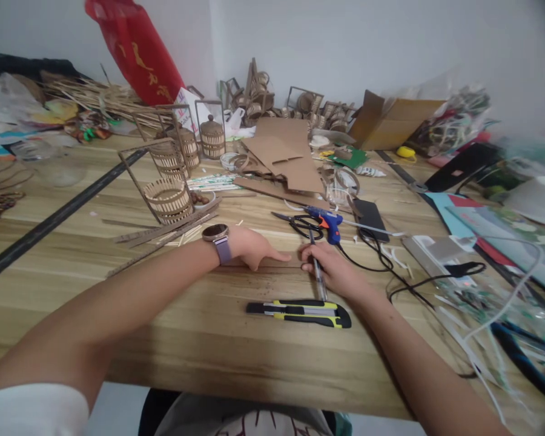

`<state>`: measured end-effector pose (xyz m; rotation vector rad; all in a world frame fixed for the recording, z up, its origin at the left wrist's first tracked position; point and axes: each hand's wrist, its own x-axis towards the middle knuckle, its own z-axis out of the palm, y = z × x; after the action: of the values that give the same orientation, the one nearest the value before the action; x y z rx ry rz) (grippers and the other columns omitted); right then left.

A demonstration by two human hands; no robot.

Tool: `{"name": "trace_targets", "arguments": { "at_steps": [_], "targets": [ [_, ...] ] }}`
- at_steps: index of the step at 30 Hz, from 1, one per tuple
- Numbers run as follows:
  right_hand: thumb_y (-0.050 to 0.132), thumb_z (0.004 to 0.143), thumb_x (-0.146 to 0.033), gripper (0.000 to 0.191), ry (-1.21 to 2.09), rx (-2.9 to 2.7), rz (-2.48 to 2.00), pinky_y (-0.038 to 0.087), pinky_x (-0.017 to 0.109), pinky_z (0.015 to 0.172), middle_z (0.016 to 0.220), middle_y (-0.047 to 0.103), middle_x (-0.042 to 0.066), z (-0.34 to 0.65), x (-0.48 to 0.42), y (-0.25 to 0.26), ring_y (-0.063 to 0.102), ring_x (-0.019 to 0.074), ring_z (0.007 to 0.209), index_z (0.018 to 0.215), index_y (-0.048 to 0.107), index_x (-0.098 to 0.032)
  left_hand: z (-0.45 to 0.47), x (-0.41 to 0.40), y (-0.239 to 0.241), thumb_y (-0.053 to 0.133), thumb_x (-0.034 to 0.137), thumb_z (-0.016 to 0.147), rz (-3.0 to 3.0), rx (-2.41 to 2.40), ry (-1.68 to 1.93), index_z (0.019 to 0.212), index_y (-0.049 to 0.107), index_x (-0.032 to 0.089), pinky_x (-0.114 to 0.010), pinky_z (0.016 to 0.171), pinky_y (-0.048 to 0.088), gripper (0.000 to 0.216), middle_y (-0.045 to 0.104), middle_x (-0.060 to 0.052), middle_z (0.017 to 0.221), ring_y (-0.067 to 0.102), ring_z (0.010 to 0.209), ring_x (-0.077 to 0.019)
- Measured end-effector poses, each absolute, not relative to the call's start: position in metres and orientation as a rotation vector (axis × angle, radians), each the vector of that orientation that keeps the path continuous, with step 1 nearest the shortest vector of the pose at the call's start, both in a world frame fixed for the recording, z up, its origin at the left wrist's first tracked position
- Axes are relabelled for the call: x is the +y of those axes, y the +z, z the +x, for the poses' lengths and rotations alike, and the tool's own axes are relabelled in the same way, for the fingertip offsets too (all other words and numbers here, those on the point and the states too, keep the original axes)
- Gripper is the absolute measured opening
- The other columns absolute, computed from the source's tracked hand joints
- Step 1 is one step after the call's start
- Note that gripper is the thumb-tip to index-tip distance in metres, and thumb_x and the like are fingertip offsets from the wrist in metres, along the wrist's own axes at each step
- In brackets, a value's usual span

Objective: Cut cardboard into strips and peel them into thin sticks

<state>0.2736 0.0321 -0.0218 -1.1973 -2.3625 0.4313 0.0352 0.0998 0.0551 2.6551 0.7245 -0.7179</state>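
My left hand (pixel 253 246), with a watch (pixel 215 232) on its wrist, lies over a thin brown cardboard strip (pixel 281 264); its index finger is stretched along the strip and the thumb points down. At the strip's right end my right hand (pixel 327 264) grips a pen (pixel 319 280) between its fingers, and the fingertips touch or nearly touch the strip. A black and yellow utility knife (pixel 300 313) lies just in front of both hands. Behind the right hand are black-handled scissors (pixel 305 226) and a blue hot glue gun (pixel 327 221).
Small woven baskets with tall handles (pixel 168 200) stand at the left. Cardboard sheets (pixel 284 151) lie in the middle back, beside an open cardboard box (pixel 381 124). Black cables (pixel 367 264), a dark phone-like slab (pixel 370 219) and a power strip (pixel 436 254) crowd the right.
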Motion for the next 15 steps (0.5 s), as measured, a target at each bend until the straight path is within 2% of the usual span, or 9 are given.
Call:
{"name": "trace_targets", "arguments": {
  "at_steps": [2,4,10,15],
  "targets": [
    [0.054,0.091,-0.025,0.005,0.428,-2.36,-1.206,0.046,0.036,0.079,0.092,0.066,0.007,0.2733,0.0318,-0.0219,0.058,0.023,0.088,0.087,0.057,-0.024,0.0357,0.0957,0.058,0.061,0.012,0.079,2.698,0.708,-0.831,0.153,0.023,0.047,-0.03,0.078,0.049,0.09,0.071,-0.003,0.116,0.065,0.094,-0.0246],
    [0.054,0.091,-0.026,0.005,0.421,-2.36,-1.219,0.047,0.036,0.079,0.092,0.066,0.007,0.2731,0.0312,-0.022,0.057,0.0233,0.088,0.088,0.057,-0.023,0.0349,0.0926,0.0585,0.058,0.011,0.08,2.722,0.728,-0.828,0.153,0.021,0.048,-0.032,0.08,0.049,0.09,0.07,-0.004,0.117,0.063,0.1,-0.0267],
    [0.054,0.093,-0.028,0.007,0.422,-2.346,-1.231,0.047,0.037,0.079,0.092,0.066,0.007,0.2731,0.0293,-0.0221,0.058,0.0238,0.089,0.088,0.056,-0.023,0.0289,0.0908,0.0524,0.049,0.006,0.084,2.772,0.702,-0.754,0.153,0.022,0.048,-0.033,0.077,0.049,0.086,0.07,-0.006,0.11,0.063,0.094,-0.0265],
    [0.055,0.093,-0.028,0.006,0.436,-2.338,-1.236,0.047,0.037,0.08,0.094,0.066,0.007,0.2734,0.0289,-0.0222,0.058,0.0238,0.09,0.09,0.057,-0.024,0.0272,0.0926,0.0501,0.05,0.006,0.084,2.798,0.66,-0.733,0.153,0.026,0.047,-0.031,0.081,0.048,0.083,0.071,-0.004,0.111,0.062,0.1,-0.0262]
  ]
}}
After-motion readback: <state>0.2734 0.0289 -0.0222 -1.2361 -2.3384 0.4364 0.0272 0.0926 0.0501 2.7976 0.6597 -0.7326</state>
